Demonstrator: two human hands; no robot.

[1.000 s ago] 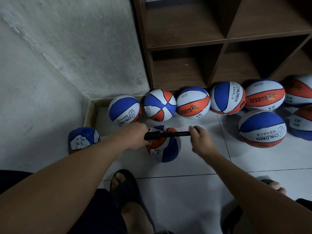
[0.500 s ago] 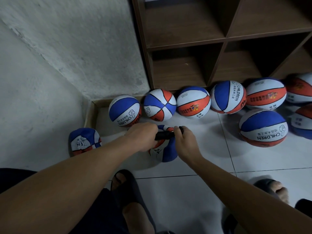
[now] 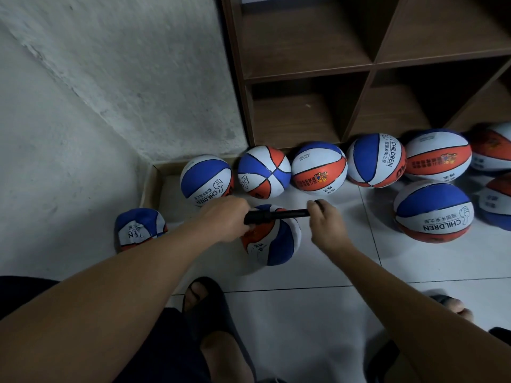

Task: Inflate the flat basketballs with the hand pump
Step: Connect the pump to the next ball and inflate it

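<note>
A black hand pump [image 3: 272, 216] lies level across a soft, partly filled blue, white and red basketball [image 3: 272, 241] on the tiled floor. My left hand [image 3: 226, 219] is closed around the pump's barrel end, where the needle is hidden. My right hand [image 3: 325, 223] grips the pump's handle, and the thin rod shows drawn out between my hands. A crumpled flat basketball [image 3: 138, 228] rests at the left by the wall.
Several round basketballs [image 3: 319, 167] line the foot of a dark wooden shelf unit [image 3: 370, 64], with more at the right [image 3: 434, 211]. A rough white wall [image 3: 83, 106] stands on the left. My sandalled feet [image 3: 210, 313] are on the floor near the bottom.
My right hand pushed the handle in toward my left hand, then drew it back out to the right. The ball and my left hand stayed put.
</note>
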